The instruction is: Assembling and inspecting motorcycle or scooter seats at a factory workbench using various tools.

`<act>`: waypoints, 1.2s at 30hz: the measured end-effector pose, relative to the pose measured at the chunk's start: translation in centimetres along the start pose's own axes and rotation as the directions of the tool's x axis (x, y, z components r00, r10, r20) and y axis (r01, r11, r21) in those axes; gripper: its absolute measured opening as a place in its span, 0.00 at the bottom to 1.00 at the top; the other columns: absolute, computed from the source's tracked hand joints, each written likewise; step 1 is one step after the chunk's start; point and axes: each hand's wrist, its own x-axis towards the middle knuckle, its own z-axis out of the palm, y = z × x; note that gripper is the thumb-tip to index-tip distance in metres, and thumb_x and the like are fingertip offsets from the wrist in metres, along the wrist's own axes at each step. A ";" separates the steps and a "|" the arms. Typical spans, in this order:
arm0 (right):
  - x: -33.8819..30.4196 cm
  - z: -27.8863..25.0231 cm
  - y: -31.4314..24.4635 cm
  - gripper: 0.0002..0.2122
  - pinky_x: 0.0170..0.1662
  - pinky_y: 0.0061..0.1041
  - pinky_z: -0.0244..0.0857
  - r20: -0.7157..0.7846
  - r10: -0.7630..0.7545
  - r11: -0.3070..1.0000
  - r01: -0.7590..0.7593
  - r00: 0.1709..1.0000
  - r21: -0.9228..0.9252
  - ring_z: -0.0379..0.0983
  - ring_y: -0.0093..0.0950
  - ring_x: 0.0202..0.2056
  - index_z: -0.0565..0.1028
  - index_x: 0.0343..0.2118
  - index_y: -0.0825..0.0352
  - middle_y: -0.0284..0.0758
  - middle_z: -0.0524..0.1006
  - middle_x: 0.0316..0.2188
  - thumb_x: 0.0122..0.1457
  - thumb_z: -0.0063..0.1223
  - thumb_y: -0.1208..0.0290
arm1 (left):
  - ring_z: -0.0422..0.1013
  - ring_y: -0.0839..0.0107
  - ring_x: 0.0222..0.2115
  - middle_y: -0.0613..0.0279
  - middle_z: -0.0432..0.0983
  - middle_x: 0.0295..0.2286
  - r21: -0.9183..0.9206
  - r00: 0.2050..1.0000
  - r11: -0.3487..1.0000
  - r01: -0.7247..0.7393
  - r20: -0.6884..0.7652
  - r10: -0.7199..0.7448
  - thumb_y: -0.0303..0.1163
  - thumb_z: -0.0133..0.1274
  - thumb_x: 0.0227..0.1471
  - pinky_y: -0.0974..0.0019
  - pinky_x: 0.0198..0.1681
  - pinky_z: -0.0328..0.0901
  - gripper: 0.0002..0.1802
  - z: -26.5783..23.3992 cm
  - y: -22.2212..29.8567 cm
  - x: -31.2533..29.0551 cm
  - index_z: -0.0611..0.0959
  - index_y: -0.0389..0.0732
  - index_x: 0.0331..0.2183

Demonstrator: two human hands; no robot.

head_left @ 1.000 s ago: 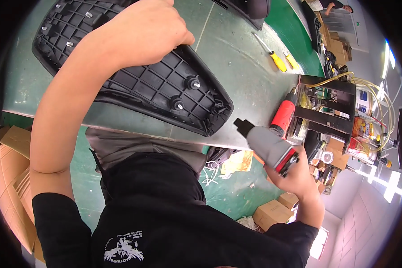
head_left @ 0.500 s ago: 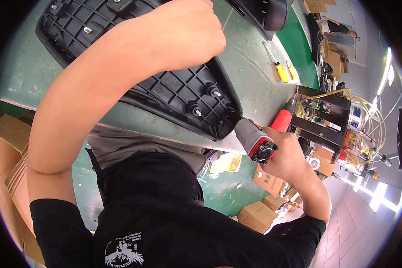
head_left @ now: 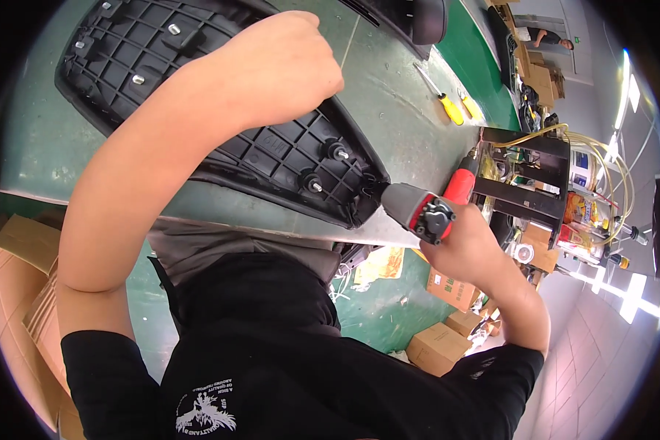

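A long black padded seat (head_left: 271, 150) lies upside down on the table, its ribbed plastic base and several metal studs facing up. My left hand (head_left: 297, 70) is closed over its far side; its fingertips, and anything in them, are hidden. My left forearm covers part of the base. In my right hand (head_left: 466, 246) is a grey, red and black power tool (head_left: 418, 211), its grey nose at the narrow right tip of the seat. The exact contact there is hidden. A red part (head_left: 460, 185) shows beyond my right hand; I cannot tell whether it belongs to the tool.
Two yellow-handled tools, one a screwdriver (head_left: 449, 108), lie on the green table (head_left: 403, 95). Another black seat (head_left: 425, 26) is at the far edge. A black rack (head_left: 539, 194) with yellow hoses stands right. Cardboard boxes (head_left: 436, 348) sit on the floor; a person (head_left: 550, 38) is far off.
The view has shifted slightly, so the seat and table tools appear a little further left and up. Both hands keep nearly the same pose, and the power tool stays at the seat's tip.
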 end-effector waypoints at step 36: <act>-6.1 14.0 -2.1 0.18 0.36 0.39 0.75 -0.179 0.106 0.793 0.026 0.978 0.609 0.80 0.51 0.34 0.77 0.47 0.70 0.49 0.80 0.29 0.51 0.62 0.75 | 0.72 0.65 0.36 0.61 0.73 0.31 0.113 0.972 0.990 0.084 -0.228 -0.057 0.28 0.56 0.41 0.59 0.48 0.65 0.18 -3.8 5.8 -4.0 0.83 0.40 0.39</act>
